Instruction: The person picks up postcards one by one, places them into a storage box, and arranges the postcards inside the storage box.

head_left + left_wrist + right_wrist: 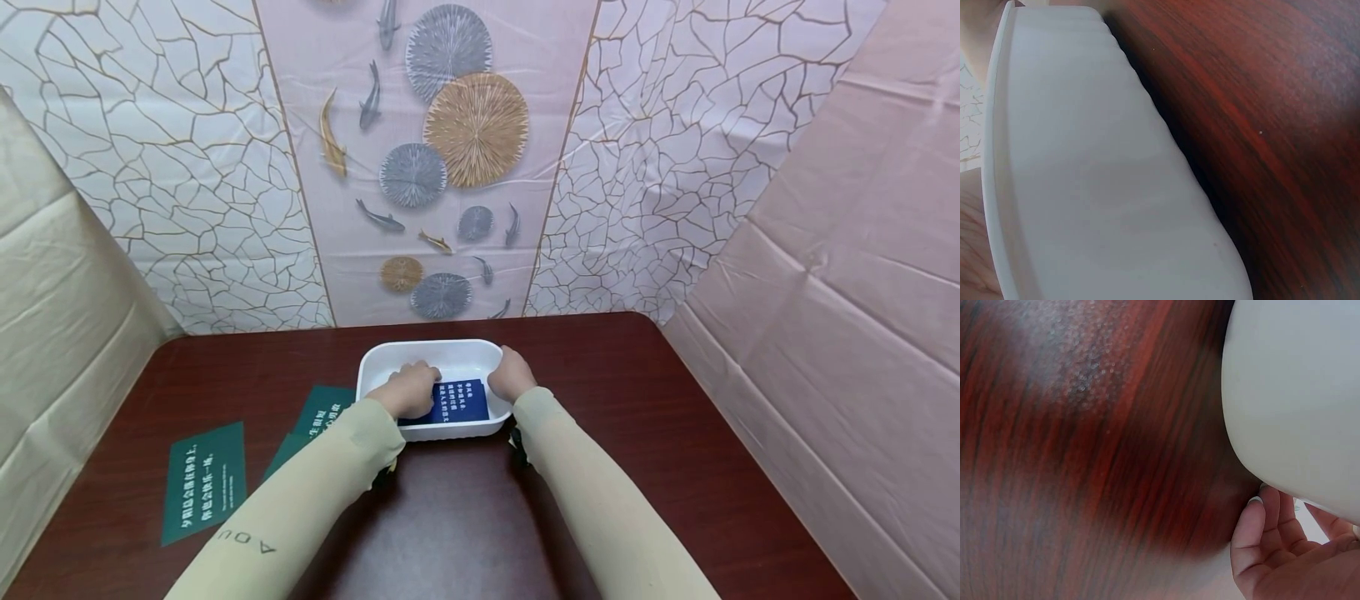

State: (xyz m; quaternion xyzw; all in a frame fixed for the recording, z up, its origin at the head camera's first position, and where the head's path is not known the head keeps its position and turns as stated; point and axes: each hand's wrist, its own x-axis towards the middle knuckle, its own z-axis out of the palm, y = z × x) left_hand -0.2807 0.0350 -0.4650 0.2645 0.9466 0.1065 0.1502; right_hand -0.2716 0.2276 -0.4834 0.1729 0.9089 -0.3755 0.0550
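A white plastic tray (372,364) stands near the back of the table, with blue cards (463,402) bearing white Chinese writing lying inside it. My left hand (411,390) is in the tray's left part, over the left end of the blue cards. Its fingertips are mostly hidden, so whether it pinches a card cannot be told. At the tray's right end, my right hand (513,375) holds the rim. The right wrist view shows that hand's curled fingers (1250,528) at the underside of the tray. The tray's outer wall (1097,156) fills much of the left wrist view.
One green card (204,483) with white writing lies on the dark red wooden table (645,467) at the left. Two more green cards (322,408) overlap closer to the tray, partly behind my left sleeve (315,483). Patterned cloth (465,250) hangs behind the table.
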